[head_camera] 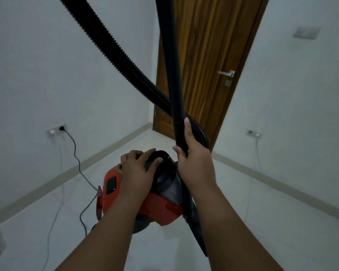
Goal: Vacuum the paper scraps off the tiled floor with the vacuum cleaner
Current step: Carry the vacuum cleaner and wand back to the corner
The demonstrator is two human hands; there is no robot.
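A red and black canister vacuum cleaner (pixel 160 208) sits on the pale tiled floor (pixel 252 222) in front of me. My left hand (pixel 137 169) rests on its top, fingers spread over the black handle part. My right hand (pixel 192 159) grips the black rigid wand (pixel 170 71), which stands nearly upright with its narrow tip low near the floor. The ribbed black hose (pixel 110 44) arcs from the upper left down behind the wand. No paper scraps are visible.
A wooden door (pixel 207 61) with a metal handle stands in the far corner. The vacuum's black cord (pixel 74 149) runs to a wall socket (pixel 57 130) on the left. Another socket (pixel 254 133) with a thin white cable is on the right wall.
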